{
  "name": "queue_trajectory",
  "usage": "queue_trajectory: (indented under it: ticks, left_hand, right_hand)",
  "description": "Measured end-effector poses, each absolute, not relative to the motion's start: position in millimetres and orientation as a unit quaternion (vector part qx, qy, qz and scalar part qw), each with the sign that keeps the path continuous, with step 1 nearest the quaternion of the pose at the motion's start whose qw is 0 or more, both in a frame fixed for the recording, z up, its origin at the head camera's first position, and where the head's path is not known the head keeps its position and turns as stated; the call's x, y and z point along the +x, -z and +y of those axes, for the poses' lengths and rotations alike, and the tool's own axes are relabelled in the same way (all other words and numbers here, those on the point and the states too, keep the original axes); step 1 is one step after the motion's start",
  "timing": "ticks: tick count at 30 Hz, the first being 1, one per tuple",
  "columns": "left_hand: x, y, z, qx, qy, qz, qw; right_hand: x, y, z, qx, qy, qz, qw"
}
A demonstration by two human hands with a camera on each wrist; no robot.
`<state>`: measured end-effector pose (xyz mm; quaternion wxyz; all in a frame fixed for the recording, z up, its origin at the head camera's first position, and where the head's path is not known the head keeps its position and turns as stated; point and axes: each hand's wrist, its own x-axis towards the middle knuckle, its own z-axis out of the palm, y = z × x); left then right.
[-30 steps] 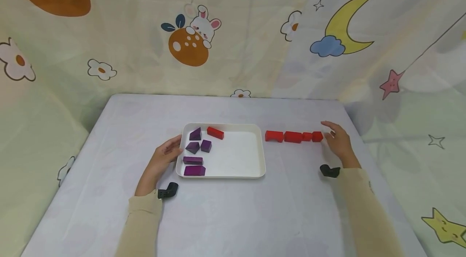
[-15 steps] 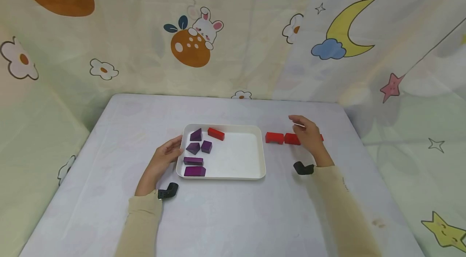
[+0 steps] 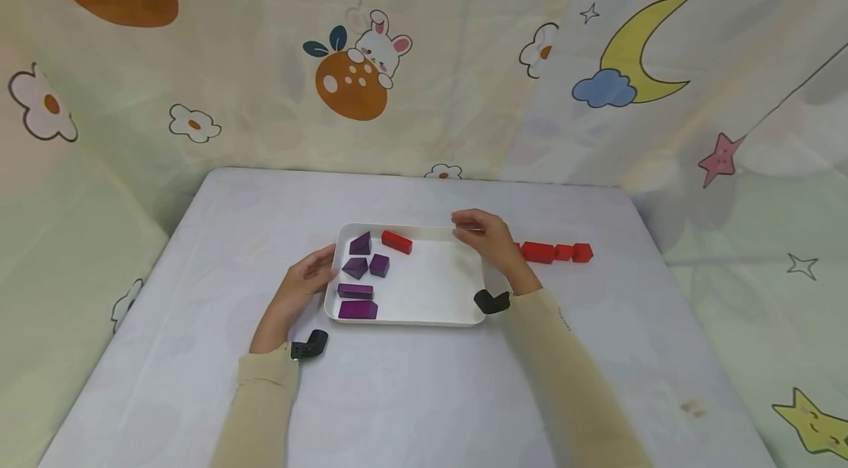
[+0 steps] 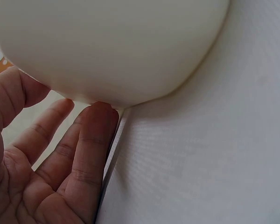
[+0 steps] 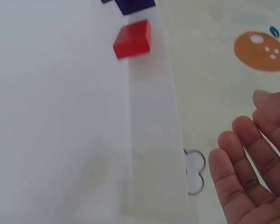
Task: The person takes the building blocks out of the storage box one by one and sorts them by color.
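A white tray (image 3: pixel 430 284) holds several purple blocks (image 3: pixel 356 291) along its left side and a red block (image 3: pixel 397 241) near its back edge. My left hand (image 3: pixel 294 295) rests its thumb and fingertips against the tray's left side; in the left wrist view the fingers (image 4: pixel 91 135) touch the outer wall (image 4: pixel 112 51). Over the tray's back right corner is my right hand (image 3: pixel 490 240), fingers loosely extended and holding nothing. The right wrist view shows that hand (image 5: pixel 256 172) beside the tray's edge, apart from the red block (image 5: pixel 134 39).
Right of the tray, several red blocks (image 3: pixel 538 252) lie in a row on the white-covered table (image 3: pixel 411 394); my right hand and wrist partly hide the leftmost. A patterned cloth (image 3: pixel 464 85) hangs behind the table.
My right hand has moved left from the far end of the red row, across the blocks, to the tray's back right corner. The left hand stays at the tray, and the blocks have not moved.
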<state>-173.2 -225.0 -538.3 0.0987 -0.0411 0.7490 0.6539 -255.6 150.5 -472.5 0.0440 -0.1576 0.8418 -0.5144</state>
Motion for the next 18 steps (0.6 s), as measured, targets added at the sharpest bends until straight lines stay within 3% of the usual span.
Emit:
queue_trajectory:
  ticks: [18]
  left_hand:
    - [-172,537,-224,-0.037,-0.656,0.748,0.098]
  right_hand:
    - [-268,500,70,-0.155,0.462,0.859,0.155]
